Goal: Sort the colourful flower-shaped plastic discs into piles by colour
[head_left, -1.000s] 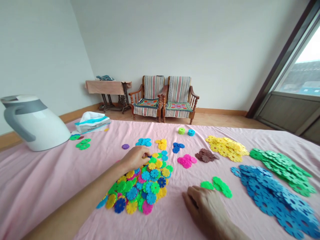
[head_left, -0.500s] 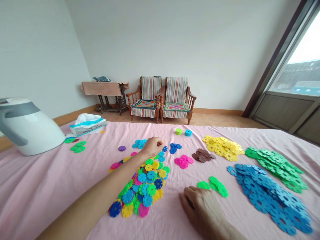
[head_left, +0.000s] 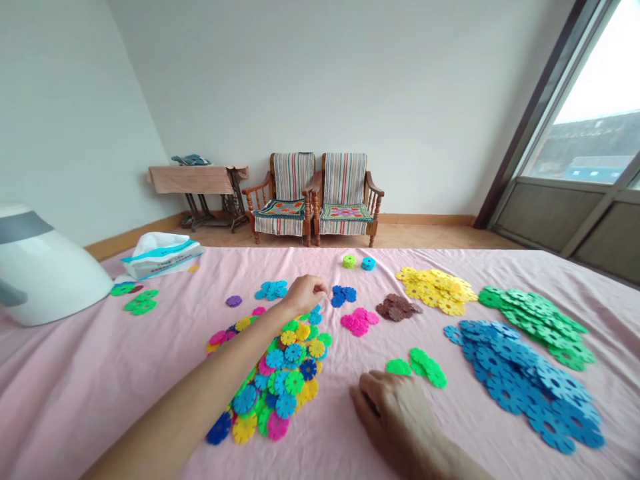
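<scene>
Worktop (head_left: 165, 360), pink cloth over it, near side cut off by the frame. Clock read from the mixed heap of discs (head_left: 280, 380) lying on it; 12 = far edge. White jug (head_left: 47, 267) at 10 o'clock, its left side lost at the frame edge, so the handle barely shows. Blue heap (head_left: 525, 380) at 3 o'clock; discs overlap too closely to count. Mixed heap: left forearm lies across the view of it and hides a broad band.

Left hand (head_left: 307, 293) at 1 o'clock, beside the dark-blue cluster (head_left: 343, 295). Fingers curled in, thumb close to them; cannot tell whether a disc is pinched there. Right hand (head_left: 393, 410) just past 3 o'clock, on the cloth, loosely curled; palm hidden, contents cannot be told.

Green heap (head_left: 537, 327) just behind the blue one. Yellow heap (head_left: 437, 291) at 2 o'clock. Tissue pack (head_left: 163, 257) between 10 and 11; print illegible. Pink cluster (head_left: 359, 321) at 2 o'clock. Single-looking purple disc (head_left: 234, 301) at 11; any layers beneath are unclear.
</scene>
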{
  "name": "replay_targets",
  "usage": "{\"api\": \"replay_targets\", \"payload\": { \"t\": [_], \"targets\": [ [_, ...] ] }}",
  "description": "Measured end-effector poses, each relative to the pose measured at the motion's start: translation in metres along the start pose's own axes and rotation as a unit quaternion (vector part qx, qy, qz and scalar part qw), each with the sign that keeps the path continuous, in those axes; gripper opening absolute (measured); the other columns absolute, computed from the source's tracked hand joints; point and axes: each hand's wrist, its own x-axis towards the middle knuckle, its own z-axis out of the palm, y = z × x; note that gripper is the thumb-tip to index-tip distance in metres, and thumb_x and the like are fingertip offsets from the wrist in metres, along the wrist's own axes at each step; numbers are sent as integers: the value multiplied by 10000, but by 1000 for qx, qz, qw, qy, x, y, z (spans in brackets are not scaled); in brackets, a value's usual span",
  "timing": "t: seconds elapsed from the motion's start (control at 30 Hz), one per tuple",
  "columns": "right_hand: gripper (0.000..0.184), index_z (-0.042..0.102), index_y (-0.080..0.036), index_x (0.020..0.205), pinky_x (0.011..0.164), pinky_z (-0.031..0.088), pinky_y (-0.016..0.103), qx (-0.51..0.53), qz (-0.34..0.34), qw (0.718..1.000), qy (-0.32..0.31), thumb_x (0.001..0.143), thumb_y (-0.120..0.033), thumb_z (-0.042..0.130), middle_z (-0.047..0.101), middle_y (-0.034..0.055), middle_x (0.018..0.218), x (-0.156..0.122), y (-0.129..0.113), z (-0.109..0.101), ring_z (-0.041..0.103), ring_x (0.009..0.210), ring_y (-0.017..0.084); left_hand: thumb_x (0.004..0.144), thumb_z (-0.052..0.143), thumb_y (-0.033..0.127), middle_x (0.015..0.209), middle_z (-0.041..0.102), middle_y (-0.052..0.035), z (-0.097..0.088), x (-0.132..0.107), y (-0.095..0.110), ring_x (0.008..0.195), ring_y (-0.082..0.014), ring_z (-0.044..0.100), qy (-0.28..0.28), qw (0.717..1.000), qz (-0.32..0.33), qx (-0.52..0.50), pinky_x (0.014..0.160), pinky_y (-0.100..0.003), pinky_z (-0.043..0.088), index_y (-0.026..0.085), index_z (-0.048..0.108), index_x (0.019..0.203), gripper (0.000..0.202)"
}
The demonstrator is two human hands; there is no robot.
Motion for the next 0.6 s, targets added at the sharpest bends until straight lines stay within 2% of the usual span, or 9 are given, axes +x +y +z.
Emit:
{"api": "replay_targets", "payload": {
  "t": [0.1, 0.2, 0.4, 0.6],
  "targets": [
    [295, 537, -183, 590, 518, 146, 302, 0, -2, 1000, -2, 863, -196, 425, 603, 6, 580, 0, 0, 0, 492, 497, 100, 684, 554, 125, 740, 698, -4, -9, -20, -6, 708, -145, 621, -23, 999, 26, 29, 658, -216, 434, 183, 709, 761, 182],
    [305, 533, -181, 581, 516, 146, 300, -5, 2, 1000, -3, 865, -204, 423, 605, 8, 574, -1, -1, -1, 493, 492, 101, 674, 603, 156, 717, 676, -15, -11, -31, -5, 732, -164, 610, -32, 996, 44, 64, 676, -232, 425, 184, 696, 719, 107],
    [313, 533, -184, 582, 511, 150, 302, -10, 7, 1000, -4, 870, -220, 414, 604, 13, 574, -1, -2, 0, 509, 497, 110, 709, 611, 211, 774, 657, -70, -5, -30, 8, 835, -217, 599, -25, 990, 41, 129, 735, -283, 423, 171, 664, 698, 68],
    [318, 532, -187, 584, 507, 162, 297, -7, 4, 1000, -2, 874, -229, 408, 603, 15, 570, 0, -1, 1, 518, 499, 115, 713, 540, 160, 692, 656, -110, -4, -30, 21, 773, -259, 627, -25, 984, 12, 176, 683, -320, 430, 152, 641, 618, 139]
  ]
}}
